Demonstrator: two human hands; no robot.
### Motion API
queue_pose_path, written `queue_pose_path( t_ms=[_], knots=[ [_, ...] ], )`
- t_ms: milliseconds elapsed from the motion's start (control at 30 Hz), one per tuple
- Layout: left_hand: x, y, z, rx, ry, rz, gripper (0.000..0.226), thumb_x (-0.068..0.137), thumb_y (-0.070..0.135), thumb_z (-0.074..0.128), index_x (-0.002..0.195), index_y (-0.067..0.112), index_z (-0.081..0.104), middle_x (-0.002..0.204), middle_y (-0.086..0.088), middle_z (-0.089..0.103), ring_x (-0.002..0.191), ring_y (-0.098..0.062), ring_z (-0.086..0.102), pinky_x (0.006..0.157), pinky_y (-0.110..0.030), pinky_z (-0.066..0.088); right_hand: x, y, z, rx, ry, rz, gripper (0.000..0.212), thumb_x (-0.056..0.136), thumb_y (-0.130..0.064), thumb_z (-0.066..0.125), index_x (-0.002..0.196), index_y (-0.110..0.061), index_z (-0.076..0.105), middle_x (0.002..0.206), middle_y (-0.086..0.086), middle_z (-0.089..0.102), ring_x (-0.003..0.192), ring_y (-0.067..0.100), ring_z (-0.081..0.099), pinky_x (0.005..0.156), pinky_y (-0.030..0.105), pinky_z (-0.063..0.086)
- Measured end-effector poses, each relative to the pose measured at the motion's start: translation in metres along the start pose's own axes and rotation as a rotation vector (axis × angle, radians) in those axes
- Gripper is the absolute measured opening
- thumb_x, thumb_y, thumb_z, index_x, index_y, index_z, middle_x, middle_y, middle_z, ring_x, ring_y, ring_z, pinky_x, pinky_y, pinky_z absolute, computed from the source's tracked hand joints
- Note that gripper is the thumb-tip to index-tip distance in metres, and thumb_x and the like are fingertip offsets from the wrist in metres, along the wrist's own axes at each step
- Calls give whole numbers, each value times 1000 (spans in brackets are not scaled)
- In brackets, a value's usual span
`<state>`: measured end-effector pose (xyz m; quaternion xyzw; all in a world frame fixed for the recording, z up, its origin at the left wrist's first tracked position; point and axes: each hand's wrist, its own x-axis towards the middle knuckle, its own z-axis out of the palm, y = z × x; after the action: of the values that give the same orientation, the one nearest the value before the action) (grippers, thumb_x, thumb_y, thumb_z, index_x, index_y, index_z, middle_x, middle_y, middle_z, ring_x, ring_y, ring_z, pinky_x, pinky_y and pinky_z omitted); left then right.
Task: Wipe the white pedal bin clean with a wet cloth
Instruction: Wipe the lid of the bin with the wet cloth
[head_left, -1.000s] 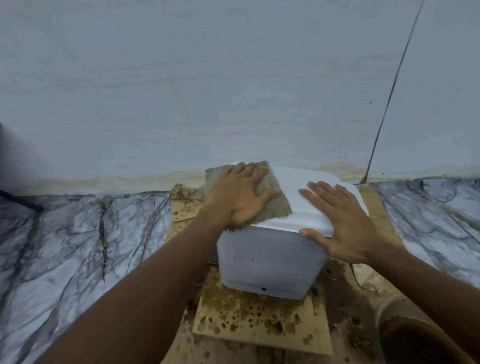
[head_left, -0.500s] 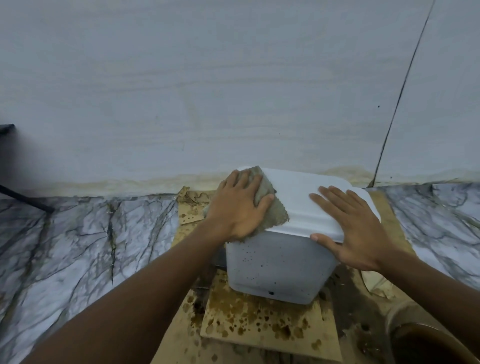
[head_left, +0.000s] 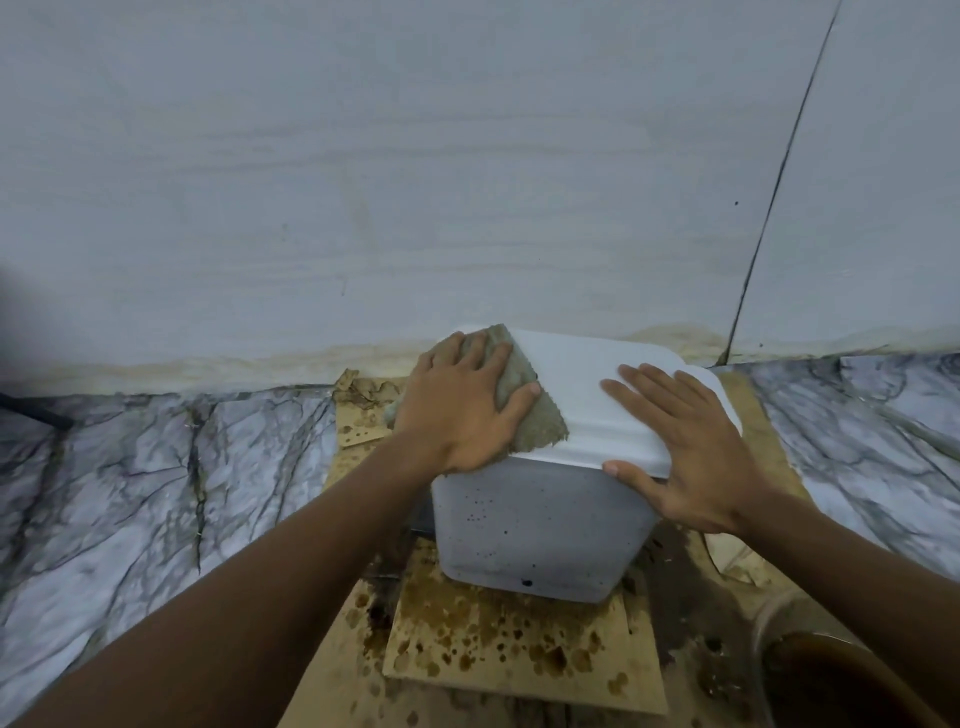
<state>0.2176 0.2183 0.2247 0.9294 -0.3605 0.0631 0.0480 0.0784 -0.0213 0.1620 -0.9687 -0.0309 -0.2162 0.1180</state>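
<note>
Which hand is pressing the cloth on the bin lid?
The left hand, flat on the grey cloth at the lid's left edge; the right hand rests bare on the lid.

Dim, flat, bluish light; no clear source, no glare. Soft shadow falls on the bin's (head_left: 535, 525) speckled front under the lid overhang. Dark vignette sits at the left edge. Wide-angle bend shows in the wall seam (head_left: 779, 187) and floor line. Forearms nearest the camera look slightly soft; centre is reasonably sharp.
</note>
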Motion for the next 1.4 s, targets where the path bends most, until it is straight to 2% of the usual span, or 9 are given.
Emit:
queue_pose_path(
  t_ms=[300,433,533,633,733,900,1100,1233,1400],
  knots=[
    [69,-28,-6,-296,-195,-90,74,94,71,39,157,35,26,164,8,26,150,-21,23,118,-53,26,3,-2,-1,12,6,-5,80,89,-74,40,157,-33,29,165,-5,27,154,16,18,126,39,6],
    [52,-22,-5,-274,-157,-94,72,98,67,32,159,31,19,168,4,16,153,-20,14,121,-51,22,1,0,-2,2,8,-27,80,90,-73,43,157,-32,30,165,-5,27,154,16,18,126,41,9],
    [16,-4,3,-117,-1,-83,69,102,60,18,160,22,20,167,-4,18,153,-22,13,124,-43,17,1,1,-1,3,-1,-20,80,89,-74,42,157,-32,30,165,-6,26,154,14,17,126,41,9],
    [-17,22,12,-27,105,-168,70,102,59,8,159,20,22,166,-9,21,154,-29,12,124,-51,13,-1,1,-1,1,-4,-18,81,89,-75,40,157,-32,29,165,-6,25,154,15,17,126,40,7],
    [-32,42,15,38,87,-70,69,103,58,3,160,22,18,168,-11,15,155,-32,7,124,-56,3,-2,1,-1,13,9,-21,81,89,-74,40,157,-30,32,165,-4,28,154,17,20,126,44,12],
    [-4,48,8,-19,-42,125,67,102,62,7,160,29,13,169,-3,10,156,-24,2,125,-51,0,0,1,1,31,30,-37,80,90,-73,38,156,-28,35,164,-2,31,153,19,23,125,47,16],
    [58,8,-10,-132,-177,-24,69,100,67,24,160,32,18,169,-1,13,155,-23,10,125,-46,8,3,0,0,10,7,-19,81,89,-73,42,157,-30,32,165,-3,28,154,17,21,126,40,8],
    [57,-4,-14,-188,-165,-177,67,101,64,30,159,33,23,168,0,17,154,-24,16,120,-49,20,4,-2,-2,26,1,-14,81,88,-73,44,157,-32,31,165,-5,27,154,16,19,126,40,8],
    [18,5,-12,-152,-44,-184,62,105,53,24,160,25,21,167,-5,16,151,-25,17,119,-44,25,3,0,-3,24,-18,-9,82,88,-75,41,157,-32,30,165,-4,26,154,16,17,126,43,9]
  ],
)
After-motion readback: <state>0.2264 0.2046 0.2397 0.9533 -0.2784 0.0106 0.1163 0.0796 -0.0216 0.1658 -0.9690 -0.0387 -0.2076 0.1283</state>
